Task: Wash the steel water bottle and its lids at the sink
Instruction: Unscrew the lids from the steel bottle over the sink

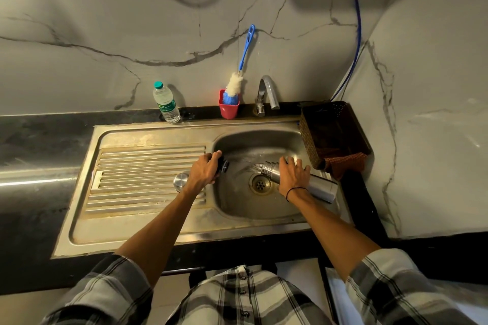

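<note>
My right hand [294, 175] grips the steel water bottle [320, 187], which lies tipped with its open mouth pointing left over the sink basin [237, 208]. Water pours out of the mouth toward the drain [261, 184]. My left hand [204, 170] holds a black inner lid [224, 165] at the basin's left edge. A round steel cap [181, 181] lies on the ribbed draining board, just left of my left wrist.
A tap [268, 92] stands behind the basin. Beside it a red cup [228, 109] holds a blue-handled bottle brush [239, 79]. A clear plastic water bottle [166, 103] stands on the counter. A brown basket [334, 134] with a cloth sits at the right.
</note>
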